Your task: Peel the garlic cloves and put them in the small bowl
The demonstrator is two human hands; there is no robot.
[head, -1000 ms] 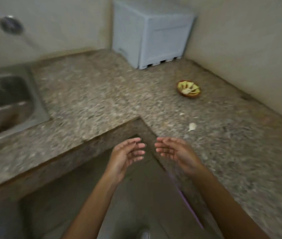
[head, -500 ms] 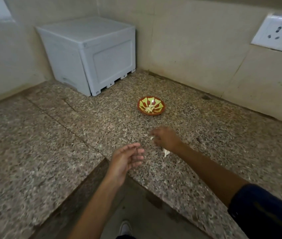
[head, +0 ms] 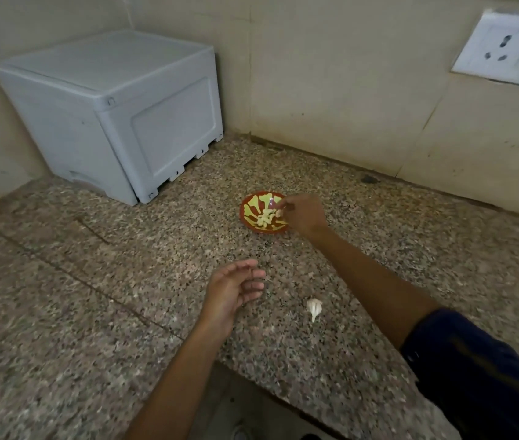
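A: The fingers (head: pixel 279 207) of the right hand (head: pixel 304 215) pinch a small clove (head: pixel 279 213) over the small bowl (head: pixel 253 223), at twelve o'clock on the counter (head: pixel 125 265).

B: And the left hand (head: pixel 234 289)?

A: Loosely curled, holding nothing. The garlic piece (head: pixel 314 307) lies at three o'clock from it, long axis roughly twelve to six. I'd judge the left hand nearer.
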